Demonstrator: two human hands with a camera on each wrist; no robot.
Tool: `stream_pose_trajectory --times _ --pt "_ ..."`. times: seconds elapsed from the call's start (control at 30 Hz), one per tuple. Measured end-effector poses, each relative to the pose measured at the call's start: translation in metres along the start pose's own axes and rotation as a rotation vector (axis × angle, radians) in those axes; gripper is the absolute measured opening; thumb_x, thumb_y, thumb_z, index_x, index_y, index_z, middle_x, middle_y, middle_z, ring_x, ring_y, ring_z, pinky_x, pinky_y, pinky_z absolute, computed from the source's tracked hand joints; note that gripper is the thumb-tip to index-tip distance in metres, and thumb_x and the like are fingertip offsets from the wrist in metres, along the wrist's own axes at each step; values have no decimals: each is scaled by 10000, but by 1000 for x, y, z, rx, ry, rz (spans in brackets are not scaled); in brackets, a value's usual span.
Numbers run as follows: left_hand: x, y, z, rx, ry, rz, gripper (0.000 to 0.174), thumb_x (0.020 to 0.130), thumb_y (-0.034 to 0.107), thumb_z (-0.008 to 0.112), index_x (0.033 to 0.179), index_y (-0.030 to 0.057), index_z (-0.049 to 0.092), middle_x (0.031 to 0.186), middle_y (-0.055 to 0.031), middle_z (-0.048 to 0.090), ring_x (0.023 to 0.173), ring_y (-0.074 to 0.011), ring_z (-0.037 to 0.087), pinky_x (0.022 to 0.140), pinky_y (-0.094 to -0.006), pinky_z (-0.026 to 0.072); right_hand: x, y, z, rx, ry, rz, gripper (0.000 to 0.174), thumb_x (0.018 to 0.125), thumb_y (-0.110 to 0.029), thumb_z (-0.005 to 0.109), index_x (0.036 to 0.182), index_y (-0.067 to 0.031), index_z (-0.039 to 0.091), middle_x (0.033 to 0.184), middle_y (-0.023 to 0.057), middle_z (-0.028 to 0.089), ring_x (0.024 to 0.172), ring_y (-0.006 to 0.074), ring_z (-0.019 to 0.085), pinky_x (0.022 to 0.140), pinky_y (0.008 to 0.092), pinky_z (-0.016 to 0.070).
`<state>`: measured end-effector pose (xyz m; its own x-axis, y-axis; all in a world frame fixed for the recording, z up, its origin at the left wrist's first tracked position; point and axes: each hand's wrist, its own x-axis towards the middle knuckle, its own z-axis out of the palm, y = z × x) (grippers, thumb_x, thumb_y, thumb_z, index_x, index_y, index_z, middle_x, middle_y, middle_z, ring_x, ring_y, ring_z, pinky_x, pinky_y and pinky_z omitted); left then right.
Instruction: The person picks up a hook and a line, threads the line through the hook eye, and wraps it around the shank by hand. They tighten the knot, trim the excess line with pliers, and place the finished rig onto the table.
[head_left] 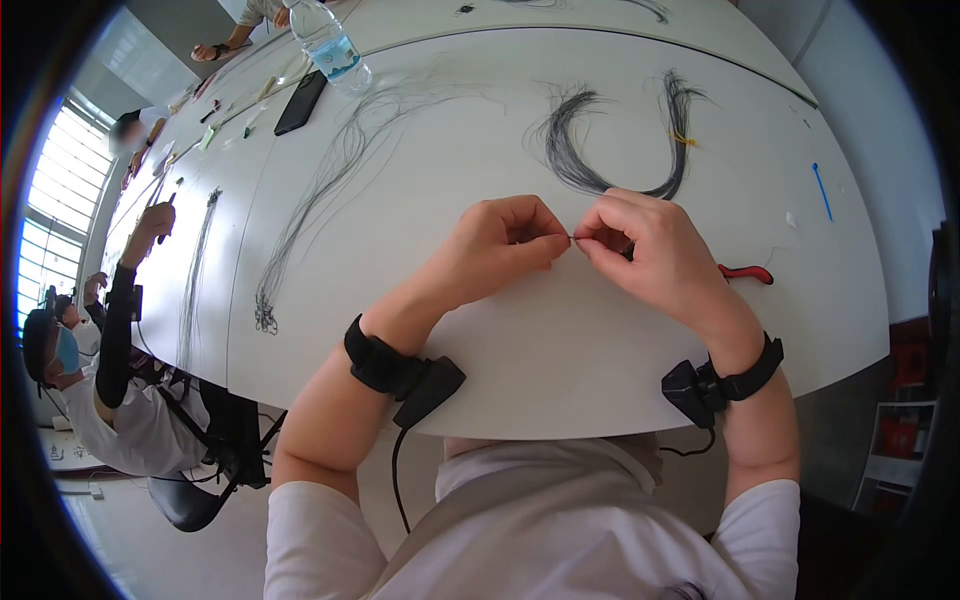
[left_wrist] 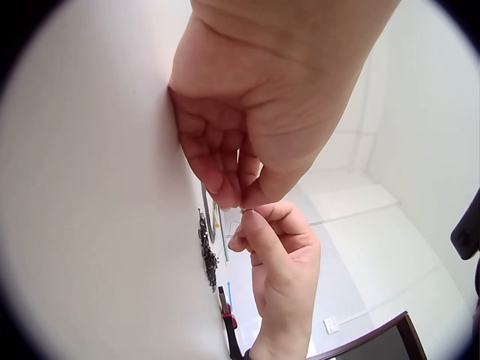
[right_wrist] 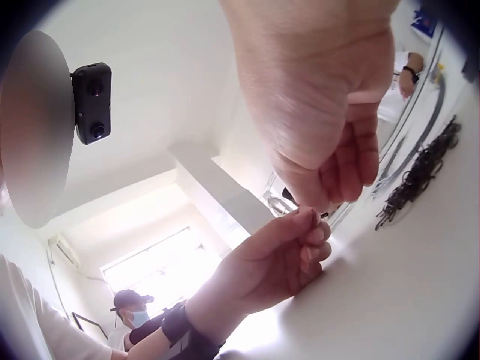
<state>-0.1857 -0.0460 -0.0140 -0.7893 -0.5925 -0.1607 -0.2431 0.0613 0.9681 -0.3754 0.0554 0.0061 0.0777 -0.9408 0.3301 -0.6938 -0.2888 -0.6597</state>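
Over the near part of the white table, both hands meet fingertip to fingertip. My left hand (head_left: 495,248) pinches a tiny thin dark piece (head_left: 572,238) between thumb and fingers. From the other side my right hand (head_left: 655,250) pinches at the same spot; the fingertips hide most of the piece, and I cannot tell its kind. Close by on the tabletop lies a tangled heap of small black pieces (right_wrist: 420,174), hidden behind the hands in the head view. Pliers with red handles (head_left: 748,273) lie just right of the right hand.
Beyond the hands curves a U-shaped bundle of dark strands (head_left: 570,150) with a yellow tie (head_left: 683,139). Looser strands with a knotted end (head_left: 265,315) lie left. Farther back are a water bottle (head_left: 335,55), a black phone (head_left: 301,102) and, right, a blue stick (head_left: 822,192). Another person (head_left: 150,420) sits left.
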Motion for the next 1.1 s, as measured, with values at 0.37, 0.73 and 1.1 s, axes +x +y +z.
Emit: stream_pose_trajectory --times 0.37,0.73,1.1 --pt "-1 4 1 31 11 30 183 942 196 680 964 16 652 851 4 647 757 -48 593 667 -202 459 1 -2 -1 -8 7 14 69 802 10 666 828 -6 604 741 83 609 623 201 621 572 307 489" --pt "-2 7 2 -57 22 -33 185 932 209 685 957 26 664 860 4 658 792 -71 598 726 -222 476 1 -3 -2 -15 12 -13 59 814 -12 670 837 -12 616 741 85 609 614 199 616 568 311 487" --pt "-5 12 2 -83 -5 -27 206 938 235 652 949 30 675 854 7 649 811 -75 578 770 -234 471 0 -6 -2 5 51 -16 40 811 -23 676 832 -16 642 697 82 594 573 197 571 536 314 455"
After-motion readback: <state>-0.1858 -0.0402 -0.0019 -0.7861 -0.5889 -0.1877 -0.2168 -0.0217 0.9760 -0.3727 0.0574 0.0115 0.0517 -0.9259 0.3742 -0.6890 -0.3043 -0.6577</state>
